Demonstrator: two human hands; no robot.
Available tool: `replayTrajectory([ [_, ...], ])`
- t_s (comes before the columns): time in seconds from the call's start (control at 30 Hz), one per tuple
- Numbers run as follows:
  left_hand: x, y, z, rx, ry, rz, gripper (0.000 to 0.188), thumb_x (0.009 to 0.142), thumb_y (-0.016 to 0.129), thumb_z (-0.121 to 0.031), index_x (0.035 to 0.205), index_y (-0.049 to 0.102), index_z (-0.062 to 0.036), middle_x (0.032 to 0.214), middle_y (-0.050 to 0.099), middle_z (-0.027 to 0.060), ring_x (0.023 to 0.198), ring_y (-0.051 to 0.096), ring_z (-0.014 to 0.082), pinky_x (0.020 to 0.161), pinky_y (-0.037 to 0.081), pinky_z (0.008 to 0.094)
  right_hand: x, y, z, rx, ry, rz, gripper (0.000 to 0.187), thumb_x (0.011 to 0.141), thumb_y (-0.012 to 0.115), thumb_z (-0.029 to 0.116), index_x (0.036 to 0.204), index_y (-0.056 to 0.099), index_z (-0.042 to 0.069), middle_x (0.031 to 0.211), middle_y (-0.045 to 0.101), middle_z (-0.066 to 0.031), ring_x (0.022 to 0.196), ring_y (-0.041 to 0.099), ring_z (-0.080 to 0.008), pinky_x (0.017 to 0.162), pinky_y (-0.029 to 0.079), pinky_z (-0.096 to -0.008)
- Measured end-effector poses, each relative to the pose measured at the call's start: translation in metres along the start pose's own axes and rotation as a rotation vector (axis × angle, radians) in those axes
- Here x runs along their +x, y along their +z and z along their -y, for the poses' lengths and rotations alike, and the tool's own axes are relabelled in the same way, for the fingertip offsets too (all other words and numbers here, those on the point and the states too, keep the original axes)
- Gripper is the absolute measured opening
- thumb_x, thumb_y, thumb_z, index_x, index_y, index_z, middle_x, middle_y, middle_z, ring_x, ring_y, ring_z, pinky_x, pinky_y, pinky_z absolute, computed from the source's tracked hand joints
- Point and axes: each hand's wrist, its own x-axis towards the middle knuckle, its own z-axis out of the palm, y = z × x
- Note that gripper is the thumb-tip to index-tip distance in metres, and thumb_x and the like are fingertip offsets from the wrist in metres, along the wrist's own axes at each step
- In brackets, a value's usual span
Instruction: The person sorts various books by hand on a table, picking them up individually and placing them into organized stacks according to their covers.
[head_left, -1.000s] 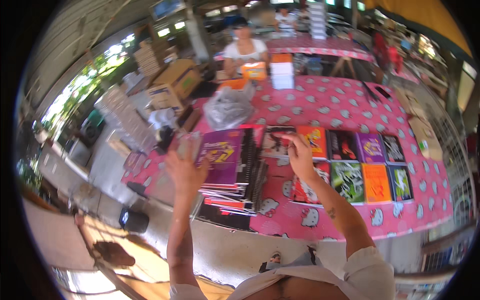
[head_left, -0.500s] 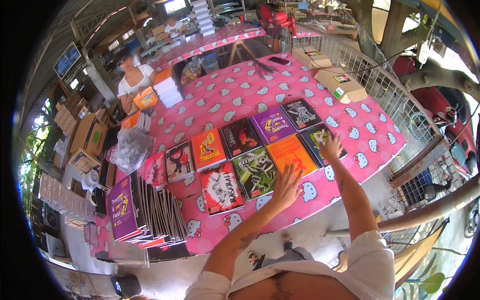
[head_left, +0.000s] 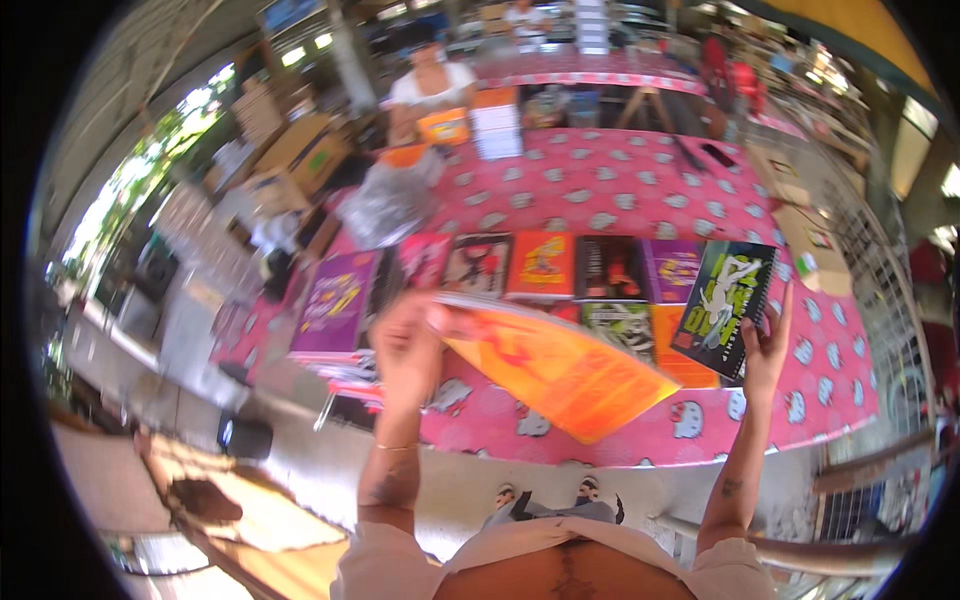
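My left hand (head_left: 408, 345) is closed on the edge of an orange notebook (head_left: 565, 370), lifted off the table and tilted, blurred by motion. A black notebook with green and white print (head_left: 722, 310) is raised and tilted in my right hand (head_left: 766, 348), fingers along its right edge. Beneath it lies another orange notebook (head_left: 690, 350), partly covered. Beside that is a green-and-black notebook (head_left: 618, 330). A back row holds an orange notebook (head_left: 540, 265), a black one (head_left: 612, 268), a purple one (head_left: 668, 268) and others. The lifted orange notebook hides part of the front row.
A stack topped by a purple notebook (head_left: 335, 300) stands at the table's left. Behind it is a crumpled clear plastic bag (head_left: 390, 205). A co-worker (head_left: 428, 85) holds an orange notebook across the pink table (head_left: 560, 195). Cardboard boxes (head_left: 812, 245) sit at the right edge.
My left hand has lifted an orange notebook and swung left with it. My right hand has raised the black-and-green notebook. The view has turned left.
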Motion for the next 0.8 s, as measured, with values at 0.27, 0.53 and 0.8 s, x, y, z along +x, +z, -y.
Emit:
replayTrajectory([
  [0.27, 0.056, -0.185, -0.188, 0.729, 0.492, -0.450, 0.025, 0.092, 0.061, -0.026, 0.093, 0.065, -0.0012, 0.075, 0.058, -0.0012, 0.061, 0.050, 0.0044, 0.051, 0.037, 0.0173, -0.055, 0.315, 0.107, 0.572, 0.051, 0.511, 0.059, 0.086, 0.063, -0.001, 0.142, 0.044, 0.002, 0.146, 0.043, -0.0150, 0.119, 0.055, -0.0190, 0.095, 0.047, -0.0304],
  [0.53, 0.109, -0.263, 0.030, 0.876, -0.234, 0.246, 0.053, 0.083, 0.072, -0.037, 0.124, 0.061, -0.0036, 0.079, 0.070, 0.0062, 0.067, 0.065, 0.0136, 0.060, 0.049, 0.0292, -0.123, 0.449, 0.023, -0.008, -0.004, 0.564, 0.058, 0.081, 0.074, 0.030, 0.132, 0.057, 0.009, 0.122, 0.054, -0.0237, 0.103, 0.061, -0.0299, 0.087, 0.050, -0.0366],
  [0.8, -0.031, -0.066, 0.003, 0.581, 0.254, 0.530, 0.044, 0.087, 0.069, -0.015, 0.128, 0.058, -0.0042, 0.118, 0.065, 0.0190, 0.110, 0.064, 0.0273, 0.092, 0.051, 0.0382, -0.141, 0.193, -0.163, -1.281, 0.038, 0.241, 0.063, 0.085, 0.060, 0.048, 0.136, 0.046, 0.014, 0.135, 0.047, -0.0237, 0.131, 0.038, -0.0455, 0.105, 0.031, -0.0609],
])
